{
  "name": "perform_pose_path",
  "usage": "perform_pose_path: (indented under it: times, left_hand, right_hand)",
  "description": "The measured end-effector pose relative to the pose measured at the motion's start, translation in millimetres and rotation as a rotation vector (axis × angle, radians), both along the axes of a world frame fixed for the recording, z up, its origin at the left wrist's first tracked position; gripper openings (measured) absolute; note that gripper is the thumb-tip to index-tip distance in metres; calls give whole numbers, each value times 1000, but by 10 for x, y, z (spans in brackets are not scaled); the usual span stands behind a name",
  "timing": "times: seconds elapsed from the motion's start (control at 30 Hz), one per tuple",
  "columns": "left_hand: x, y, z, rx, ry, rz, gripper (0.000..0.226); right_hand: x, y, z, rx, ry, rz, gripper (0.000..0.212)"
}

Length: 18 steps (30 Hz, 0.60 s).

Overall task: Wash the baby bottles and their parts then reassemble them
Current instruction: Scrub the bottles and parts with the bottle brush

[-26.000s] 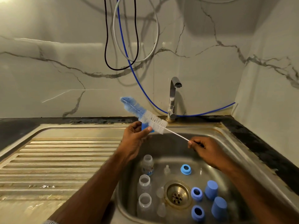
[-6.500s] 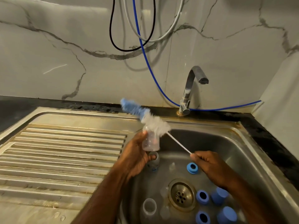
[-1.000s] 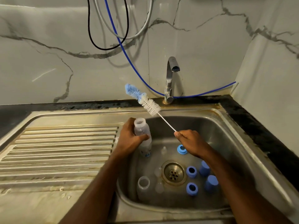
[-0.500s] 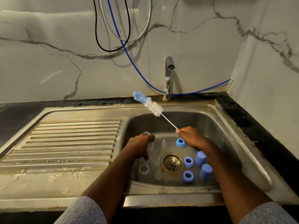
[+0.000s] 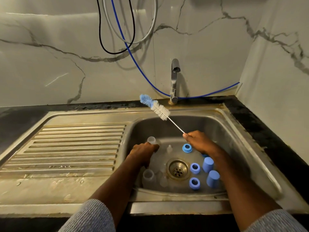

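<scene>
Down in the sink (image 5: 237,131), left hand (image 5: 143,151) grips a bottle (image 5: 151,140), right hand (image 5: 199,142) a brush (image 5: 159,110).

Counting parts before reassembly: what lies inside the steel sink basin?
Steel sink basin: three blue rings, two blue caps, clear bottles, clear teats. Arms may cover more.

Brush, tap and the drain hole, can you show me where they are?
brush (image 5: 160,111), head view, on the white bristles above the basin.
tap (image 5: 174,77), head view, on the upright metal neck.
drain hole (image 5: 178,168), head view, on the strainer in the sink floor.
</scene>
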<state>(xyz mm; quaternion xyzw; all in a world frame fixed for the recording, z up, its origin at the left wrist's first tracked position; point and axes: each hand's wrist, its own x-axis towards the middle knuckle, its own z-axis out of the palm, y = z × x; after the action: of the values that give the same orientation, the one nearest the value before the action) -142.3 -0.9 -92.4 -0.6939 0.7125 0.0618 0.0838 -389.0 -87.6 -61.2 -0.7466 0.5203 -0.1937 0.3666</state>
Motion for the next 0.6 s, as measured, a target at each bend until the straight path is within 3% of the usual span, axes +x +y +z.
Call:
perform_pose_path:
  times: [0.43, 0.6]
  left_hand:
    - [68, 13, 15, -105, 113, 37, 84]
    - [-105, -7, 181, -188, 140, -169, 53]
  right_hand:
    - [-13, 1, 15, -6, 48, 6, 46]
    - [0, -16, 33, -2, 26, -9, 46]
